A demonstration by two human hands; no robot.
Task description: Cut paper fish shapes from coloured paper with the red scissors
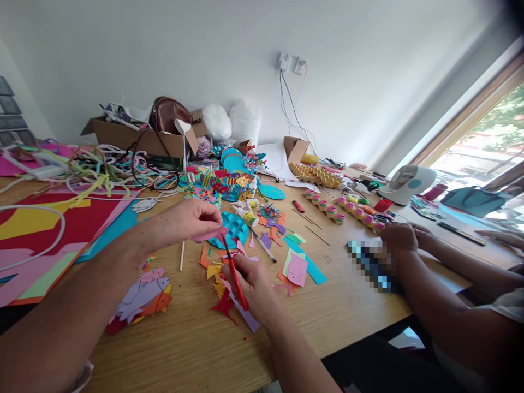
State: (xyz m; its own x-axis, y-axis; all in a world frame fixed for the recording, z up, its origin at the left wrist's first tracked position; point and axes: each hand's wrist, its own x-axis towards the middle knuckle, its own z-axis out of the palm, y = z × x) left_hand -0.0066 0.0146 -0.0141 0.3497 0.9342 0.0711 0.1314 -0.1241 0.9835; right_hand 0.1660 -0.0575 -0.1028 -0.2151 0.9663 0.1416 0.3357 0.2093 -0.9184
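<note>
Reader: What are the person's hands doing?

Describer: The left hand point(200, 219) pinches a small pink paper piece point(221, 234) between thumb and fingers, above the table point(180, 349). The right hand point(249, 279) is curled around red-handled scissors point(236, 281), whose blades point up at the paper.

Reader: Why hold it that way?

Describer: Probably lifting the paper lets the blades reach it from below and the left hand turn it freely.

Reader: And nearby?

Describer: Coloured scraps point(224, 309) lie beneath the scissors, perhaps where they dropped. Fish-shaped cutouts point(141, 297) overlap in a pile to the left, apart from the scraps, likely for sorting.
</note>
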